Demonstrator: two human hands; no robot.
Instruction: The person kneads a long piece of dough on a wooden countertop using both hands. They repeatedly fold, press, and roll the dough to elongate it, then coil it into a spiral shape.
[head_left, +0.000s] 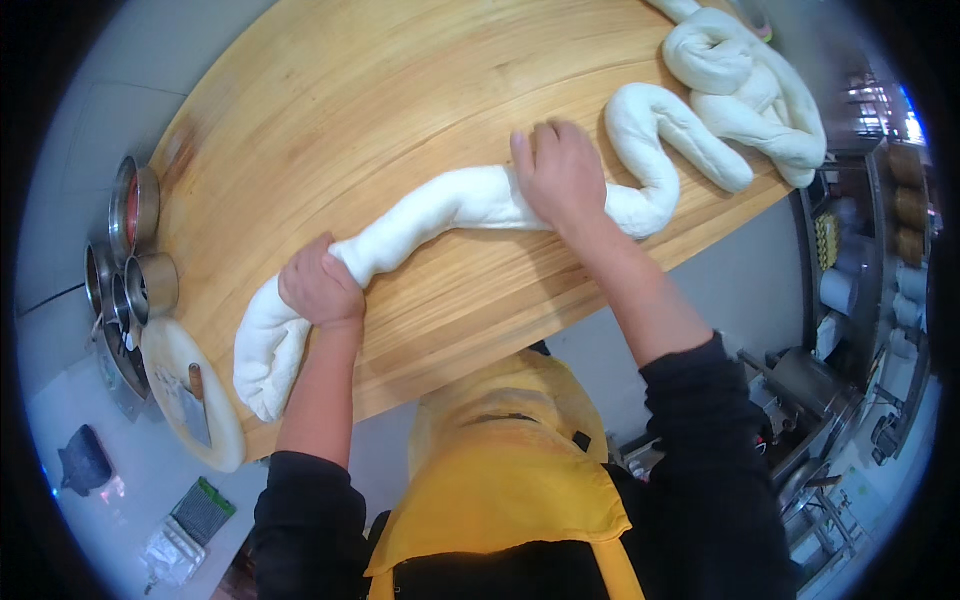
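Note:
A long, thick rope of white dough (450, 199) lies across the wooden table (360, 135), curving from the lower left to an S-bend at the right. My left hand (322, 283) is wrapped around it near its folded left end, where the dough narrows beside the thumb. Farther right, my right hand (562, 176) lies over the rope just before the bend, its fingers over the far side; how tightly they close is partly hidden. A coiled heap of dough (750, 90) rests at the table's right end, against or close to the bent rope.
Metal pots (152, 285) stand by the table's left end. Near them a round pale board (169, 360) holds a wooden-handled scraper (196, 397). At the right are shelves with containers (838, 292) and metal kitchen equipment (814, 382). The table's near edge runs before my yellow apron.

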